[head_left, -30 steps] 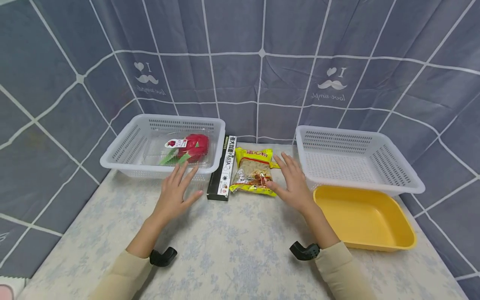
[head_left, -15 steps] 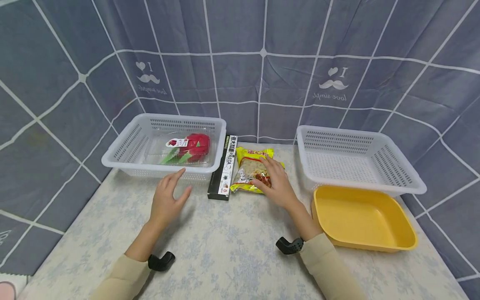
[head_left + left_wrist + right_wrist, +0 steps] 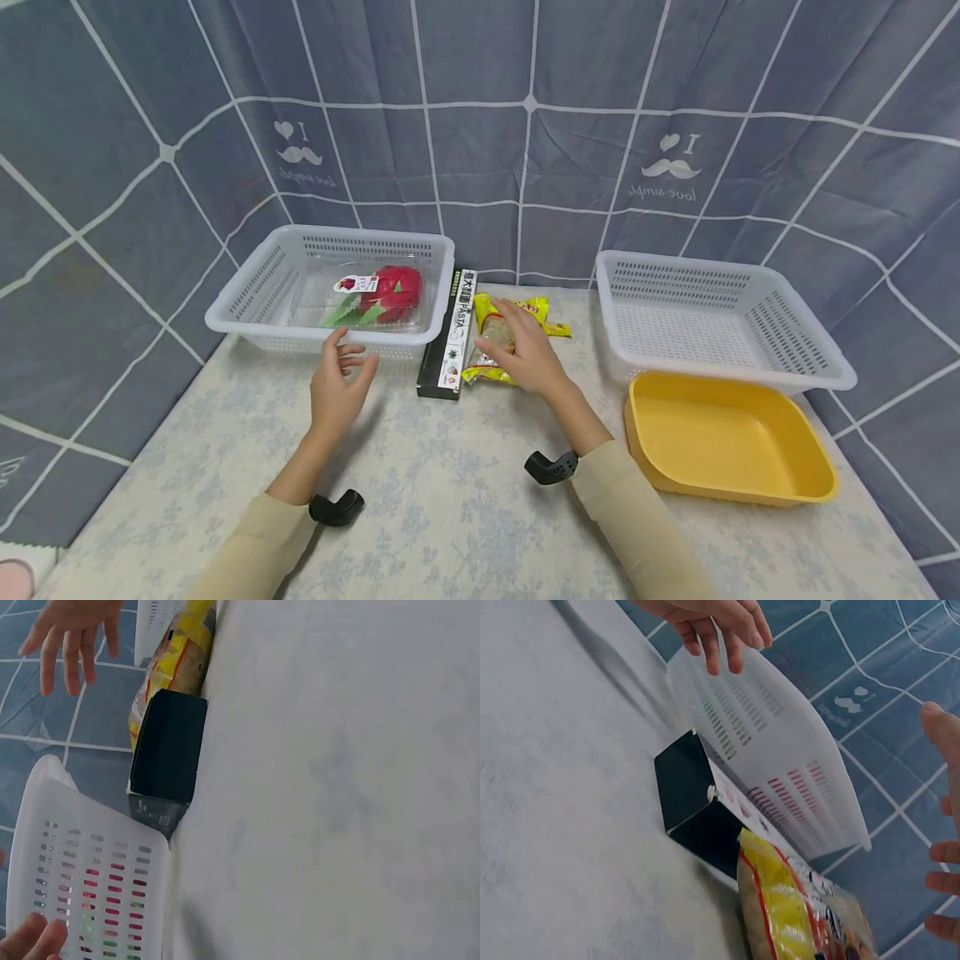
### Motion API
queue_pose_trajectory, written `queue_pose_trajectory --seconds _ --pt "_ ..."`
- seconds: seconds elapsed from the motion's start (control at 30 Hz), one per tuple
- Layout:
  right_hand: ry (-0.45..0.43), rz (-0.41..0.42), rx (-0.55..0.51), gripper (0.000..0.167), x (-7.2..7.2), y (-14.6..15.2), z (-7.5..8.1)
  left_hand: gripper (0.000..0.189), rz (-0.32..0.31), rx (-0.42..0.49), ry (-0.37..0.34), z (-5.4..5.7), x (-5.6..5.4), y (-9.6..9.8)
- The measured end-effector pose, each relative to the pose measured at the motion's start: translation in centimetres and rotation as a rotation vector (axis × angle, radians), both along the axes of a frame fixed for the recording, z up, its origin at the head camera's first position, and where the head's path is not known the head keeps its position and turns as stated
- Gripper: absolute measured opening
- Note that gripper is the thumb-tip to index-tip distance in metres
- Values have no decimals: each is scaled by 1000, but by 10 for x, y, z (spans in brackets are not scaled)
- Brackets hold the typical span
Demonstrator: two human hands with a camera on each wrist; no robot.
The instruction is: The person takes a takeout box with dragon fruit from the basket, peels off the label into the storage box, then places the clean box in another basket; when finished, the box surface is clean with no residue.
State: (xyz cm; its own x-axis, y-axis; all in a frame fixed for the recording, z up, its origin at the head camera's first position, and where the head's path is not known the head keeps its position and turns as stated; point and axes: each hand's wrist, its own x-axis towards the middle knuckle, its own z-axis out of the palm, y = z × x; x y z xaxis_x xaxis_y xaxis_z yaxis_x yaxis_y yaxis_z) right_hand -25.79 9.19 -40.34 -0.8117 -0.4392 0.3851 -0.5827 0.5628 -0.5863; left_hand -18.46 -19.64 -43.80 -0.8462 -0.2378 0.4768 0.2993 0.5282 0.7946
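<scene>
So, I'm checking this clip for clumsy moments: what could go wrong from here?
The bag lies right beside the box, so the right hand, over the bag, might knock the box if it reaches down. The small packet poking out beside the bag could get dragged along. The left hand is close to the left basket, so a bump might jolt the clear pack inside.

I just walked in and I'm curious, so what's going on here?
A person's right hand hovers over a yellow food bag, not gripping it. The left hand, also holding nothing, is by the front of the left white basket. That basket holds a clear package with something red inside. A pasta box lies between basket and bag.
</scene>
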Motion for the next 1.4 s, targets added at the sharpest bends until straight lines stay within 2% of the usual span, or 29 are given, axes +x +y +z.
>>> queue_pose_trajectory --seconds 0.17,0.33,0.5,0.7,0.93,1.03,1.1,1.17,1.33,1.4 --pt "24 28 16 73 -8 -13 7 55 90 86 41 -2 -8 7" --pt "12 53 31 71 -13 -25 12 53 167 150 57 -3 -14 11" --pt "-3 40 59 68 -20 -36 20 55 200 199 43 -4 -19 14" --pt "-70 43 59 68 -28 -48 32 52 242 248 48 -4 -25 17" --pt "-162 59 20 66 -38 -63 39 53 257 315 53 -4 -28 18" --pt "-172 63 11 66 -45 -73 44 54 255 358 54 -4 -28 17" --pt "-186 60 6 67 -50 -79 47 55 247 392 49 -1 -27 18" --pt "-193 60 7 67 -54 -86 49 53 239 412 40 6 -22 21" --pt "-240 69 -18 67 -62 -103 51 51 239 409 26 25 -11 30" --pt "-277 79 -41 70 -64 -111 51 51 241 405 25 28 -9 32"
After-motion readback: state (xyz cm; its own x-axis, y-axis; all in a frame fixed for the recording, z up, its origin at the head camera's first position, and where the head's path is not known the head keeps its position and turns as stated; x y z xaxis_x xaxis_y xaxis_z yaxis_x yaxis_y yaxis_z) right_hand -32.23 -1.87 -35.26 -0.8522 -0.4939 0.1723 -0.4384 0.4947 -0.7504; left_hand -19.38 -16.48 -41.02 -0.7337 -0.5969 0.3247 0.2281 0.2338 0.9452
